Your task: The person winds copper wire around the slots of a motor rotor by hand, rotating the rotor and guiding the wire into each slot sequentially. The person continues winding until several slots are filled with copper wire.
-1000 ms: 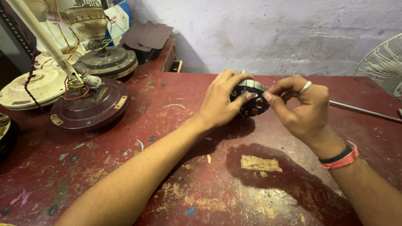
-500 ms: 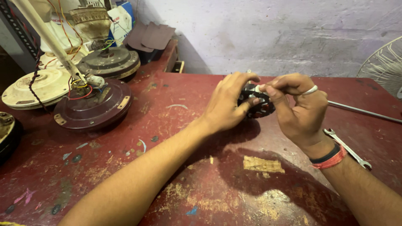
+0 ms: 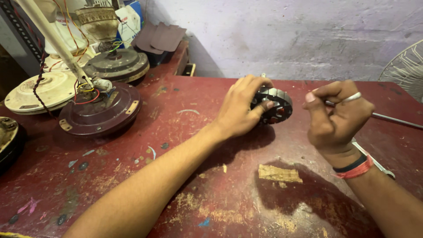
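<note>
My left hand [image 3: 240,108] grips a round dark motor stator [image 3: 275,105] with metal plates around its rim and reddish windings inside, held on edge just above the worn red table [image 3: 189,176]. My right hand [image 3: 337,117] is a short way to the right of the stator, apart from it, fingers curled into a loose fist with thumb against forefinger. It wears a ring and a red and black wristband. Whether something thin is pinched between its fingers I cannot tell.
A dark brown ceiling fan motor [image 3: 99,112] with loose wires sits at the left, a cream one [image 3: 42,90] and a grey one [image 3: 116,64] behind it. A spanner [image 3: 374,161] and a metal rod [image 3: 396,120] lie at the right. A fan guard [image 3: 407,68] stands far right.
My right hand has come off the stator and pulled back to the right. My left hand still holds the stator, turned so its face shows.
</note>
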